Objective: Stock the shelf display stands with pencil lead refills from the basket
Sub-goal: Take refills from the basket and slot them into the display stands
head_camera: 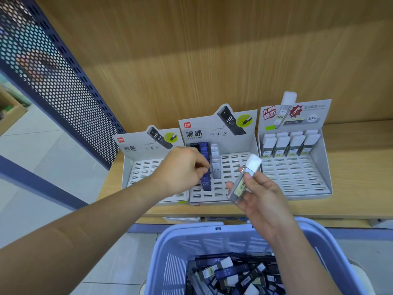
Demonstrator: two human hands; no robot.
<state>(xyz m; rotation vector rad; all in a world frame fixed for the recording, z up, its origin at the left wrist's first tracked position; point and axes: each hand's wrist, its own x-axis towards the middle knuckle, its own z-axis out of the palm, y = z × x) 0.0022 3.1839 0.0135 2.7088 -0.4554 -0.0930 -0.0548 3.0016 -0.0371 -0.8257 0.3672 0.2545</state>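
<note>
- A lavender plastic basket [191, 243] sits at 6 o'clock, heaped with loose pencil lead refills [229, 273] in dark blue, black and clear cases, some with white caps.
- Three grey-white cardboard display stands with slotted trays stand side by side on the light wooden shelf [350, 167].
- The left stand [138, 165], at 8 o'clock, shows only bare slots where the arm does not cover it.
- The middle stand [234, 165], near the centre, holds a column of dark blue refill cases [205, 184] and, touching it at its 3 o'clock side, a column of pale grey refill cases [215, 165] marked HB 0.7.
- The right stand [295, 177], at 3 o'clock, has two back rows of clear white-capped cases [282, 145].
- The left hand [182, 169] has its fingers curled onto the dark blue refill cases, pinching one in the column.
- The right hand [259, 194] grips a clear white-capped refill case [238, 189], tilted towards 1 o'clock, above the middle stand's front edge.
- A dark blue perforated metal panel [53, 81] slants at 10 o'clock.
</note>
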